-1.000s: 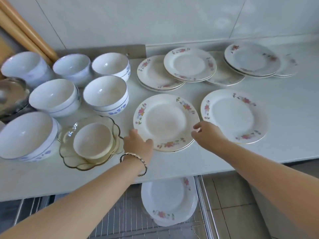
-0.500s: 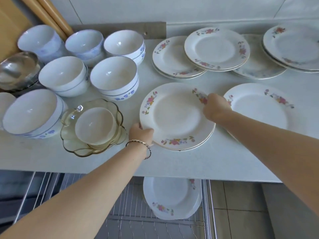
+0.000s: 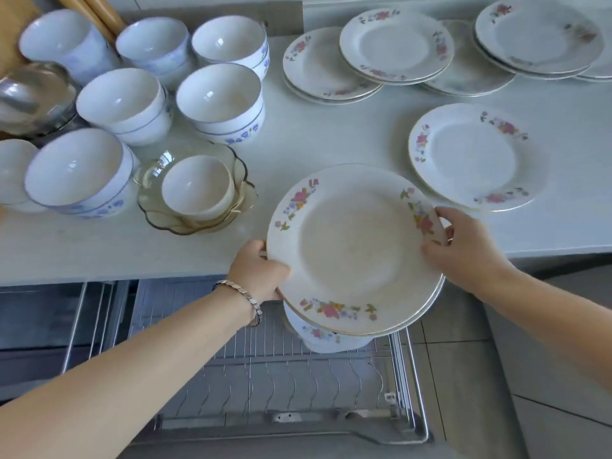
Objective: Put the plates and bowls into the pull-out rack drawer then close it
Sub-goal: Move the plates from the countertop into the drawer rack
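You held a stack of round white glazed plates with floral rims [image 3: 351, 250] out past the front edge of the pale countertop [image 3: 99, 246], above the open wire pull-out rack drawer [image 3: 265, 366]. Your left hand [image 3: 261, 270] clamped the stack's left edge, thumb on top, and your right hand [image 3: 460, 246] pinched the right rim. It looked like two plates, though the edges blurred. Glazed china is stiff, weighty, slick and easily chipped, so opposite-rim grips with fingers underneath suited it.
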Motion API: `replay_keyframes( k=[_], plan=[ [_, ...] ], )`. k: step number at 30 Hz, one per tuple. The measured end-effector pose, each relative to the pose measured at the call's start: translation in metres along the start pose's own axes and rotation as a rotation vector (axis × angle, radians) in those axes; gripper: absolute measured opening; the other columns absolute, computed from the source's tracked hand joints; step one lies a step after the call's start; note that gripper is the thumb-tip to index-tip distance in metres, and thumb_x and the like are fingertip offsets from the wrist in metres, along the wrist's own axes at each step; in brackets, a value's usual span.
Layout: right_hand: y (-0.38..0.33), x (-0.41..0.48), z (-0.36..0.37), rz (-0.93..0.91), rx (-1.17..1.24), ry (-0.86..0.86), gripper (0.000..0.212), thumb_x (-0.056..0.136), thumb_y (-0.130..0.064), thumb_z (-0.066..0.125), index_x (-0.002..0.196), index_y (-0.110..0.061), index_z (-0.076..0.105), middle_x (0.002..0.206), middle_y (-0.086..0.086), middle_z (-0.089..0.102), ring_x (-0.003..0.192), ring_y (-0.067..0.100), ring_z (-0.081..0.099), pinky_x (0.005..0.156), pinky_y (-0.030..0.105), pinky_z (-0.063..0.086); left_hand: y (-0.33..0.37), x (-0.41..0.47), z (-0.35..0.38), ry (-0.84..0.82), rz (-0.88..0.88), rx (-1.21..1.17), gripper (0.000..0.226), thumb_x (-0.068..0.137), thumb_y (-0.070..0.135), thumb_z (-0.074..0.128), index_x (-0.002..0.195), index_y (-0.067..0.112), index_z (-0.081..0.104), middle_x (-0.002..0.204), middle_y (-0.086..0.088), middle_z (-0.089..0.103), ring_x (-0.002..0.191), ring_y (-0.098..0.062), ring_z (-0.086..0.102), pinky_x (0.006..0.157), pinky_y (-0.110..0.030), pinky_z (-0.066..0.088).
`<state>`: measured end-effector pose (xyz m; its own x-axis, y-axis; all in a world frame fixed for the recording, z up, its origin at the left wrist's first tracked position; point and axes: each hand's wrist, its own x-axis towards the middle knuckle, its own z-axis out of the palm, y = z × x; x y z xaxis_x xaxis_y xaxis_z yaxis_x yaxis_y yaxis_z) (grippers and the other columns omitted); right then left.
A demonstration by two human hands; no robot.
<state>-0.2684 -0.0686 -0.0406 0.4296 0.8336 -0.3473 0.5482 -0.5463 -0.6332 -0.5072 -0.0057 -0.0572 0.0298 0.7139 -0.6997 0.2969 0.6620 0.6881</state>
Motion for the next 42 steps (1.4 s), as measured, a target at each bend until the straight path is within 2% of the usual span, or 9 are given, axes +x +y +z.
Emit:
replay_keyframes(
  k=[6, 11, 14, 18, 21, 28, 33, 38, 42],
  plan=[
    [0.023, -0.1, 0.025, 0.157, -0.075, -0.182, 0.047, 0.085, -0.007, 0.054, 0.131, -0.016, 0.045, 0.11, 0.013, 0.062, 0.094, 0.03, 0.061, 0.076, 0.035, 0.049, -0.049, -0.036, -0.037, -0.296, -0.177, 0.252, 0.027, 0.081, -0.013, 0.054, 0.094, 0.009, 0.047, 0.1, -0.009, 0.058, 0.082, -0.025, 0.064, 0.069, -0.049, 0.059],
    [0.057, -0.138, 0.059, 0.283, -0.059, -0.273, 0.042, 0.087, -0.008, 0.054, 0.126, -0.018, 0.045, 0.107, 0.011, 0.061, 0.088, 0.028, 0.061, 0.056, 0.022, 0.046, -0.097, -0.035, -0.039, -0.371, -0.335, 0.288, 0.039, 0.081, -0.017, 0.052, 0.111, 0.006, 0.042, 0.101, -0.009, 0.056, 0.078, -0.025, 0.062, 0.069, -0.051, 0.058],
    [0.081, -0.131, 0.085, 0.349, -0.044, -0.29, 0.049, 0.085, -0.007, 0.055, 0.132, -0.017, 0.045, 0.107, 0.01, 0.062, 0.089, 0.027, 0.061, 0.066, 0.028, 0.045, -0.123, -0.018, -0.031, -0.344, -0.379, 0.283, 0.038, 0.082, -0.018, 0.05, 0.111, 0.006, 0.042, 0.101, -0.012, 0.056, 0.078, -0.028, 0.063, 0.079, -0.055, 0.053],
    [0.11, -0.097, 0.127, 0.412, -0.019, -0.231, 0.057, 0.083, -0.007, 0.057, 0.137, -0.017, 0.042, 0.115, 0.013, 0.062, 0.1, 0.029, 0.06, 0.076, 0.028, 0.044, -0.153, 0.022, -0.011, -0.233, -0.351, 0.289, 0.048, 0.082, -0.019, 0.048, 0.124, 0.004, 0.043, 0.117, -0.017, 0.053, 0.103, -0.038, 0.059, 0.084, -0.056, 0.052],
    [0.125, -0.065, 0.156, 0.437, 0.011, -0.191, 0.06, 0.085, -0.008, 0.056, 0.141, -0.019, 0.039, 0.121, 0.015, 0.059, 0.096, 0.029, 0.057, 0.073, 0.024, 0.04, -0.168, 0.056, 0.002, -0.137, -0.288, 0.332, 0.048, 0.082, -0.016, 0.048, 0.127, 0.003, 0.046, 0.113, -0.014, 0.056, 0.097, -0.033, 0.06, 0.08, -0.048, 0.054],
    [0.147, 0.003, 0.204, 0.456, 0.043, -0.116, 0.05, 0.085, -0.008, 0.051, 0.134, -0.019, 0.045, 0.122, 0.018, 0.057, 0.086, 0.025, 0.051, 0.064, 0.023, 0.037, -0.169, 0.132, 0.02, -0.022, -0.142, 0.509, 0.04, 0.083, -0.009, 0.05, 0.122, 0.001, 0.051, 0.109, -0.014, 0.06, 0.092, -0.03, 0.06, 0.081, -0.047, 0.056],
    [0.148, 0.028, 0.214, 0.476, -0.007, -0.068, 0.044, 0.089, -0.006, 0.048, 0.133, -0.012, 0.046, 0.131, 0.016, 0.052, 0.105, 0.032, 0.056, 0.087, 0.029, 0.042, -0.162, 0.164, 0.033, 0.012, -0.092, 0.628, 0.037, 0.084, -0.003, 0.049, 0.12, 0.003, 0.051, 0.12, -0.017, 0.06, 0.107, -0.034, 0.06, 0.09, -0.042, 0.054],
    [0.151, 0.04, 0.218, 0.537, -0.052, 0.02, 0.028, 0.091, -0.008, 0.045, 0.116, -0.004, 0.057, 0.118, 0.021, 0.059, 0.088, 0.033, 0.053, 0.075, 0.027, 0.037, -0.159, 0.178, 0.048, 0.021, -0.095, 0.72, 0.037, 0.083, 0.0, 0.05, 0.12, 0.002, 0.05, 0.123, -0.019, 0.058, 0.11, -0.035, 0.058, 0.091, -0.041, 0.052],
    [0.148, 0.045, 0.219, 0.546, -0.069, 0.054, 0.025, 0.089, -0.005, 0.047, 0.111, -0.002, 0.06, 0.112, 0.022, 0.062, 0.101, 0.036, 0.06, 0.078, 0.031, 0.044, -0.153, 0.183, 0.058, 0.056, -0.109, 0.838, 0.039, 0.087, 0.001, 0.05, 0.126, -0.001, 0.047, 0.131, -0.018, 0.054, 0.12, -0.034, 0.053, 0.097, -0.037, 0.045]
  ],
)
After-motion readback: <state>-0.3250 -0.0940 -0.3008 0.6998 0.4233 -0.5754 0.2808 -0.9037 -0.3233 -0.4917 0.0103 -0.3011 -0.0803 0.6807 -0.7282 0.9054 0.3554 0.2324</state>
